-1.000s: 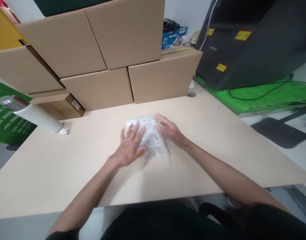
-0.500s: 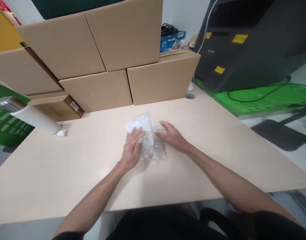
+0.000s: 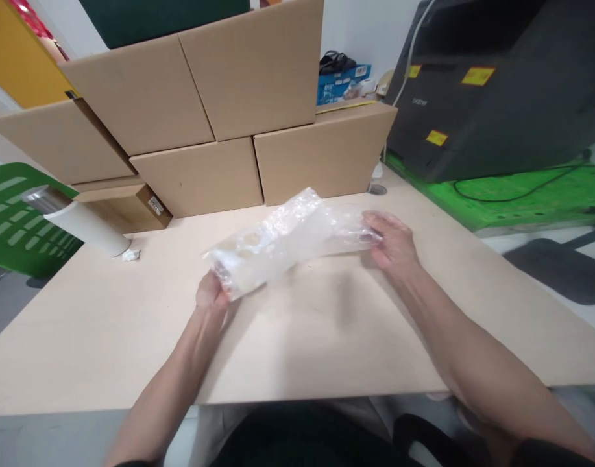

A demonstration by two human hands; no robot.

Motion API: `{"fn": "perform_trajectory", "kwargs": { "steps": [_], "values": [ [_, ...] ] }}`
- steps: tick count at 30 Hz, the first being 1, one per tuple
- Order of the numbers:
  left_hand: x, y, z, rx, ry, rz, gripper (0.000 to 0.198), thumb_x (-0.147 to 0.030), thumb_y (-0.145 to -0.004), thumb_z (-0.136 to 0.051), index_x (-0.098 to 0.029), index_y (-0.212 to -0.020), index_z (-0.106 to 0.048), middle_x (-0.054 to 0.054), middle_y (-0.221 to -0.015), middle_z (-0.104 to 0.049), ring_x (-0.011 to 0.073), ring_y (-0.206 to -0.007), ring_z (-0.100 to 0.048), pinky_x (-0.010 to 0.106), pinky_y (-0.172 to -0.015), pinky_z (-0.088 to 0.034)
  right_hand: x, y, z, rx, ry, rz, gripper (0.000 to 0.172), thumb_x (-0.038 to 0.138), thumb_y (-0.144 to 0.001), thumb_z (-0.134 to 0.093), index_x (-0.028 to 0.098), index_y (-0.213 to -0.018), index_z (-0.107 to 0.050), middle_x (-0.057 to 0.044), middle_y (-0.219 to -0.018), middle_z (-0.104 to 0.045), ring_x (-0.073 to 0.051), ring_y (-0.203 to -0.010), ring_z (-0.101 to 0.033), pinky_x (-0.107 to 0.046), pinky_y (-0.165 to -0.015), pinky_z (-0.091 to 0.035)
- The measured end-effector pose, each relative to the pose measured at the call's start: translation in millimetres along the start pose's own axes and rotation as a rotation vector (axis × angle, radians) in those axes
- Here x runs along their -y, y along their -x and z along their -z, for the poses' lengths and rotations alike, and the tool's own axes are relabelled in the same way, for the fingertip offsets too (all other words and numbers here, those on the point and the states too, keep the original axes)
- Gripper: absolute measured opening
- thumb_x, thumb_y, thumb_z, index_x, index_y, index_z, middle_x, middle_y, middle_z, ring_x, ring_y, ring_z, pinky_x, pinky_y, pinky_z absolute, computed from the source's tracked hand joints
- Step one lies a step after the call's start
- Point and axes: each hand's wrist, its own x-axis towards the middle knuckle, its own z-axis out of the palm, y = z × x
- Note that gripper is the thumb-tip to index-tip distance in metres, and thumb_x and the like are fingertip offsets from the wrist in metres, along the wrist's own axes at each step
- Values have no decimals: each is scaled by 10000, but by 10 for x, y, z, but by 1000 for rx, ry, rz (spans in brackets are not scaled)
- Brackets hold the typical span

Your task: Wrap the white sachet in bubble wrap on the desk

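Observation:
A sheet of clear bubble wrap (image 3: 287,237) stretches between my two hands, lifted above the pale table (image 3: 258,370). My left hand (image 3: 212,292) is closed on its lower left corner. At the other end, my right hand (image 3: 392,240) pinches the sheet, slightly blurred by motion. The left portion looks whiter and thicker, with faint yellowish patches; whether something lies inside it I cannot tell. A shadow falls on the tabletop below the sheet.
Several cardboard boxes (image 3: 194,185) are stacked along the back. A white bottle with a metal cap (image 3: 90,227) stands at left beside a crumpled white scrap (image 3: 130,255). On the right sits a large dark printer (image 3: 453,123) on a green surface (image 3: 501,194).
The bubble wrap lay bunched and folded on the table under my hands. Now it is raised and spread out, my left hand having moved left and my right hand right.

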Motion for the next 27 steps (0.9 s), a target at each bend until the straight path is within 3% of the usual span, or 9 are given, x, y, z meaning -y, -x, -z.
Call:
{"fn": "perform_trajectory", "kwargs": {
  "steps": [5, 8, 10, 12, 15, 19, 21, 24, 27],
  "values": [
    [86, 24, -102, -125, -364, -109, 667, -121, -767, -583, -284, -1404, -468, 67, -1301, -608, 270, -1195, -606, 421, -923, -564, 116, -180, 87, -199, -86, 3, 169, -1, -666, -641, 163, -690, -607, 31, -683, -610, -86, -601, -571, -183, -486, -460],
    [89, 99, -91, -4, -809, -349, 556, -120, -727, -657, -242, -1267, -620, 126, -1500, -419, 313, -1361, -457, 469, -1067, -461, 151, -268, 153, -231, -21, 57, 186, -21, -651, -638, 148, -729, -626, 23, -682, -623, -87, -620, -575, -184, -547, -472],
    [64, 165, -92, 95, -1167, -508, 400, -148, -733, -663, -213, -1124, -718, 149, -1482, -446, 368, -1394, -399, 554, -1114, -379, 172, -330, 219, -293, 58, 81, 208, -17, -658, -629, 148, -784, -641, 31, -698, -628, -74, -613, -553, -173, -536, -427],
    [28, 235, -89, 123, -1350, -613, 341, -170, -748, -638, -225, -1064, -756, 129, -1386, -563, 390, -1371, -419, 600, -1120, -333, 186, -396, 298, -365, 116, 80, 232, -7, -668, -607, 158, -829, -639, 43, -725, -625, -64, -601, -525, -175, -510, -364],
    [-19, 343, -24, 157, -1242, -596, 313, -233, -806, -578, -224, -1058, -764, 85, -1206, -702, 327, -1204, -593, 487, -1051, -439, 165, -495, 411, -443, 148, 66, 252, -23, -661, -538, 156, -819, -620, 56, -684, -579, -63, -559, -469, -199, -486, -284],
    [-25, 540, 174, -2, -783, -240, 369, -465, -825, -636, -131, -941, -744, 95, -888, -759, 260, -864, -708, 341, -782, -548, 65, -596, 486, -464, 185, 52, 240, -41, -628, -497, 161, -733, -574, 72, -576, -492, -76, -513, -410, -224, -496, -288],
    [-25, 672, 296, -90, -530, -82, 475, -489, -761, -716, -108, -1042, -684, 79, -798, -735, 220, -725, -699, 323, -694, -550, 13, -619, 487, -457, 207, 48, 242, -39, -621, -495, 169, -722, -564, 75, -560, -474, -83, -509, -408, -229, -503, -309],
    [-59, 863, 512, -186, -363, 7, 704, -385, -719, -772, -167, -1321, -480, 39, -839, -697, 182, -649, -685, 324, -647, -559, -46, -628, 474, -440, 242, 37, 255, -30, -612, -480, 181, -730, -560, 74, -557, -465, -95, -508, -419, -237, -507, -325],
    [-130, 974, 734, -354, -584, -174, 848, -374, -772, -733, -301, -1476, -267, 74, -1125, -618, 169, -763, -671, 308, -640, -551, -71, -647, 498, -432, 290, 49, 245, -16, -599, -469, 191, -713, -537, 68, -557, -455, -103, -498, -401, -256, -509, -319]
  ]
}}
